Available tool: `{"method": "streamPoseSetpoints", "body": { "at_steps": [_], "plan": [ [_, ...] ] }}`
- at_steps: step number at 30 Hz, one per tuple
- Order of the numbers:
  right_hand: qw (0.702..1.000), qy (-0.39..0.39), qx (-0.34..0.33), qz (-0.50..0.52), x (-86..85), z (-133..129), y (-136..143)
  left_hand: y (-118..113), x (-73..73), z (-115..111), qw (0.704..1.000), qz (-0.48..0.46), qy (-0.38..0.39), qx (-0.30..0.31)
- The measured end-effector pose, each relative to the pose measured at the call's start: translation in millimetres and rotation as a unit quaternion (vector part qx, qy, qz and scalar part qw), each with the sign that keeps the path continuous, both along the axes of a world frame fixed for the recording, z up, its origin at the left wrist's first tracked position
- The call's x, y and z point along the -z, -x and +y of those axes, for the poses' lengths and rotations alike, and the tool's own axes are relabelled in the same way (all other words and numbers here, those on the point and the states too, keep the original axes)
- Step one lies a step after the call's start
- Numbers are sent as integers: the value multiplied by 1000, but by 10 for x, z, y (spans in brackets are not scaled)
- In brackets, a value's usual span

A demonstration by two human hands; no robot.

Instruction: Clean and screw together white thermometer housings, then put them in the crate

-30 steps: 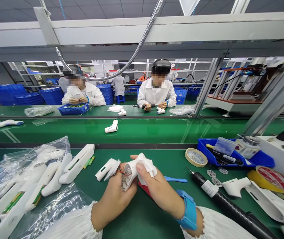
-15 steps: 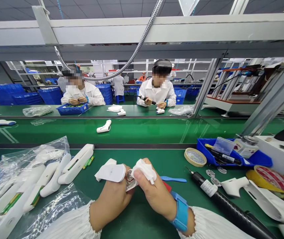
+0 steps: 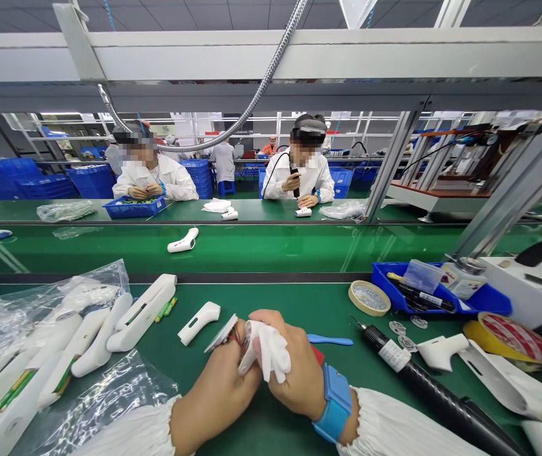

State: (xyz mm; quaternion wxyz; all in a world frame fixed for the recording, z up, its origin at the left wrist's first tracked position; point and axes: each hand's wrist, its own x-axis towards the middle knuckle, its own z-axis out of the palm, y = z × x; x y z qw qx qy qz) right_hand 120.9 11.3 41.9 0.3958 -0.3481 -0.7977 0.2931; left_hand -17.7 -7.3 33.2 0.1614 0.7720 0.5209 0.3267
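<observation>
Both my hands meet over the green bench at the centre. My left hand [image 3: 220, 386] is closed around a wired device part, mostly hidden by the fingers. A white flat piece [image 3: 222, 333] tilts out on its left, joined by thin dark and reddish wires [image 3: 238, 334]. My right hand [image 3: 302, 364], with a blue wrist strap [image 3: 335, 400], grips a crumpled white cloth [image 3: 271, 352] pressed against that part. Left of the hands, a white plastic shell [image 3: 199, 322] with a slot lies on the bench.
White housings [image 3: 144, 313] and plastic bags [image 3: 104, 405] lie left. At right are a black electric screwdriver [image 3: 408, 370], a tape roll [image 3: 369, 297], a blue bin [image 3: 416, 304] and more shells [image 3: 503, 380]. Beyond the belt [image 3: 271, 250], co-workers [image 3: 302, 171] sit working.
My hands have turned the part, so the flat piece now shows nearly edge-on and the shell shows separately. The cloth is bunched lower. Devices on the belt shifted left; a co-worker's screwdriver now points down.
</observation>
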Motion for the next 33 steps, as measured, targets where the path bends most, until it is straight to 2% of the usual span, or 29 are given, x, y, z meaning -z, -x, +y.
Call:
{"method": "streamPoseSetpoints", "body": {
  "at_steps": [2,5,8,10,13,16,20,24,29,31,33],
  "plan": [
    [998,52,5,35,-24,26,13,14,39,-3,998,51,-39,-14],
    [972,221,14,80,-82,119,23,55,107,19,985,128,-109,-24],
    [903,417,-40,93,-124,218,9,82,125,54,982,140,-123,-9],
    [862,485,-88,122,-123,259,6,80,96,70,992,86,-93,19],
    [835,500,-114,198,-88,282,24,46,25,72,998,-24,-8,52],
    [832,493,-95,234,-56,287,42,2,-34,58,991,-100,78,46],
    [832,488,-97,245,-59,290,33,-35,-75,40,976,-168,135,37],
    [833,483,-89,255,-63,299,22,-43,-92,27,965,-193,177,36],
    [839,480,-68,248,-62,303,12,-24,-91,29,965,-190,178,43],
    [850,463,-72,240,-74,286,4,-17,-94,30,966,-182,178,48],
    [878,415,-88,224,-93,257,-5,-16,-96,27,967,-176,178,49]
  ]
}}
